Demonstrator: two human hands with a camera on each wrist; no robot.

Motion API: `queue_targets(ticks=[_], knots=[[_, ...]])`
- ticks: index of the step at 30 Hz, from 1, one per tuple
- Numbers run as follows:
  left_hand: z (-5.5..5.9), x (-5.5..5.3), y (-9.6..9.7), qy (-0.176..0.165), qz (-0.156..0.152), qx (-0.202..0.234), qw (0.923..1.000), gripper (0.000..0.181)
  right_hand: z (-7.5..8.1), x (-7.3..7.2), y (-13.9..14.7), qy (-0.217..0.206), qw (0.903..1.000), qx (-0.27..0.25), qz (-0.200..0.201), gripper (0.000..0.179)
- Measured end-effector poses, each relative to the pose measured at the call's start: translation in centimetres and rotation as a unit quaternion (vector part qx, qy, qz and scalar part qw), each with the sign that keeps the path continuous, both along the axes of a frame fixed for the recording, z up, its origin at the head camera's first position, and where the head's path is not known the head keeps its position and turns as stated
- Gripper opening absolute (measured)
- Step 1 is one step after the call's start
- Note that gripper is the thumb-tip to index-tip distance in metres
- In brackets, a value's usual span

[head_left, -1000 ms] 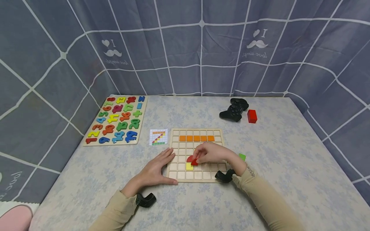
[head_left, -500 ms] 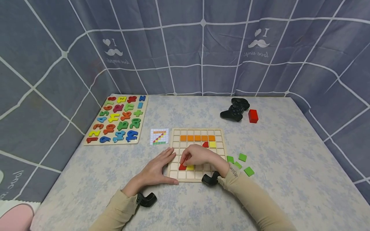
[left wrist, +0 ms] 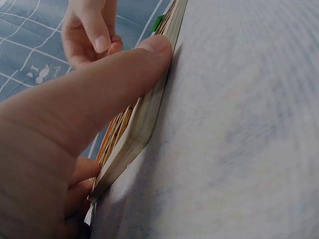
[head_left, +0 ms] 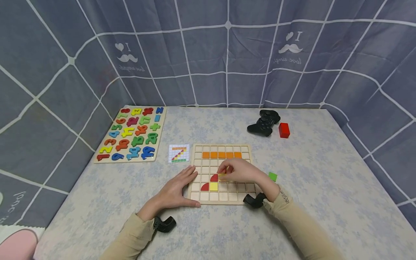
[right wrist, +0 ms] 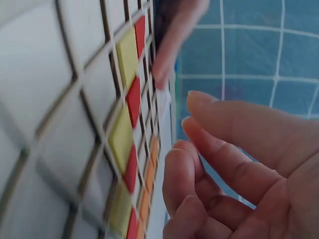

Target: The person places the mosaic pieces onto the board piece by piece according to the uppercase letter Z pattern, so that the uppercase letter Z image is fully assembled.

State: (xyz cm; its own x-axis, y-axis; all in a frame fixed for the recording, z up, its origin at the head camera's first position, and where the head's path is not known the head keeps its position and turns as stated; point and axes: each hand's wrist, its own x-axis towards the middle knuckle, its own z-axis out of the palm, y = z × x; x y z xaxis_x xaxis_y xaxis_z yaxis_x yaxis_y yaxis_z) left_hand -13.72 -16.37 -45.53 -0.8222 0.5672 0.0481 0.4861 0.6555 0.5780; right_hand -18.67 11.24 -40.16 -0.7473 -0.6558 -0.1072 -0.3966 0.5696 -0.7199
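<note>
A wooden grid board (head_left: 200, 198) lies in front of me. My left hand (head_left: 172, 190) rests at its left front corner, thumb on the front edge (left wrist: 154, 74) and fingers along the left side. My right hand (head_left: 239, 170) hovers over the middle, fingers bent and fingertips near a yellow square; the right wrist view shows nothing between thumb and fingers. A red quarter-round piece (head_left: 205, 187) sits left of a yellow square (head_left: 213, 186); another red piece (head_left: 214, 177) lies one row up. In the right wrist view, red (right wrist: 133, 102) and yellow (right wrist: 127, 57) pieces form a diagonal. Orange squares (head_left: 222, 155) form a row.
A small pattern card (head_left: 178, 153) lies left of the board. A number puzzle board (head_left: 157, 144) stands farther left. A black game controller (head_left: 264, 123) and a red block (head_left: 284, 130) lie at the back right. A green square (head_left: 272, 176) shows beyond my right wrist.
My right hand set the red piece down left of the yellow square, let go, and moved right and away from me. My left hand stays at the board's corner.
</note>
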Motion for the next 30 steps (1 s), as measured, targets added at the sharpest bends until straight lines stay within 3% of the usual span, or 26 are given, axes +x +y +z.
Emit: queue_targets(ticks=[17, 24, 30], knots=[[0.1, 0.0, -0.1, 0.012, -0.007, 0.002, 0.9999, 0.105, -0.4, 0.0, 8.1, -0.033, 0.9948, -0.032, -0.091, 0.026], [0.1, 0.0, -0.1, 0.009, -0.004, 0.002, 1.0000, 0.106, -1.1, -0.5, 10.2, -0.050, 0.9939, -0.044, -0.088, 0.029], [0.1, 0.1, -0.1, 0.009, -0.002, 0.006, 0.9999, 0.106, -1.7, -1.0, 11.6, -0.092, 0.9917, -0.052, -0.072, 0.031]])
